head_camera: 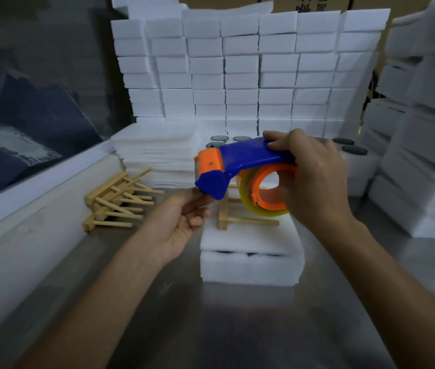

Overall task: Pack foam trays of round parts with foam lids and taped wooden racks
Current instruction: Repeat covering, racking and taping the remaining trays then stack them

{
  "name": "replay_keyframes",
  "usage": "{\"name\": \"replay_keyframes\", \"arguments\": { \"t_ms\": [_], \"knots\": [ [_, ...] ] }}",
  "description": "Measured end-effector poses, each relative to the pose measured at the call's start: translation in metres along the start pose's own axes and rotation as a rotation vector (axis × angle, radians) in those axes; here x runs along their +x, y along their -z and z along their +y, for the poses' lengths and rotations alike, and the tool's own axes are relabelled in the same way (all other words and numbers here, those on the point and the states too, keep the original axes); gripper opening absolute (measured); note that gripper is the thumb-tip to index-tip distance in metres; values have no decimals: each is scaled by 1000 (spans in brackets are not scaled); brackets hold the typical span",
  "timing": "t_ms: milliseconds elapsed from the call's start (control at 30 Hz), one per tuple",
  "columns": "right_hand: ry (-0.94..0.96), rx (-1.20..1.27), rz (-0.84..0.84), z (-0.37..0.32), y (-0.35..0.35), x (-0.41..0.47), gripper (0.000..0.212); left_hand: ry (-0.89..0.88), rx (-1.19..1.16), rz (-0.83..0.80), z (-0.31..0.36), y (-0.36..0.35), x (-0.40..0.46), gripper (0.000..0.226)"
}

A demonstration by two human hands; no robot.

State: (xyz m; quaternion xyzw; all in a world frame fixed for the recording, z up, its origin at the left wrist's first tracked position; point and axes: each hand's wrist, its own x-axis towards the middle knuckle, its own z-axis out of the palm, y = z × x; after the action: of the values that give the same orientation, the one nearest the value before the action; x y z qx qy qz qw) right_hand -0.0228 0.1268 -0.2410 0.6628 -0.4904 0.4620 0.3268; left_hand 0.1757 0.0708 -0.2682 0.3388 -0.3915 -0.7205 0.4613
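My right hand (309, 177) grips a blue and orange tape dispenser (240, 166) with a roll of clear tape, held above a white foam tray (251, 267). A foam lid (248, 238) covers the tray, and dark round parts show in the gap between them. A wooden rack (237, 222) lies on the lid under the dispenser. My left hand (181, 219) is palm up at the dispenser's blade end, fingertips touching its blue nose; whether it pinches tape cannot be told.
A pile of wooden racks (115, 201) lies left on the metal table (211, 328). A stack of foam lids (158, 155) stands behind it. Open foam trays with dark round parts (352, 149) sit behind. Stacked foam packs (237, 67) wall the back and right.
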Motion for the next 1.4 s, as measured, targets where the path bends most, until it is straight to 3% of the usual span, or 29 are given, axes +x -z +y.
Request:
{"name": "replay_keyframes", "arguments": {
  "t_ms": [133, 233, 267, 567, 767, 967, 1133, 1233, 1400],
  "knots": [
    [-10, -2, -22, -3, 1, 0, 30, -21, -33, -37, 4, 2, 1, 19],
    [-47, -4, -85, -9, 1, -2, 43, -62, -17, -37, 5, 1, -1, 10],
    [-57, -19, -116, -10, 1, -3, 46, -85, 13, -14, 6, 0, -1, 4],
    [126, -322, -289, -1, 9, 17, 36, -431, 498, 255, 15, -20, -2, 30],
    [157, -429, -361, 2, 10, 30, 27, -342, 445, 170, 19, -19, 2, 28],
    [234, -484, -365, 4, 14, 30, 38, -327, 412, 259, 24, -15, 9, 27],
    [168, -539, -333, 49, 44, 21, 45, -276, 488, 408, 41, 38, 17, 12],
    [154, -556, -388, 64, 47, 3, 50, -214, 507, 369, 27, 51, 25, 12],
    [225, -562, -373, 79, 48, -11, 41, -146, 524, 330, 8, 53, 43, 12]
  ]
}}
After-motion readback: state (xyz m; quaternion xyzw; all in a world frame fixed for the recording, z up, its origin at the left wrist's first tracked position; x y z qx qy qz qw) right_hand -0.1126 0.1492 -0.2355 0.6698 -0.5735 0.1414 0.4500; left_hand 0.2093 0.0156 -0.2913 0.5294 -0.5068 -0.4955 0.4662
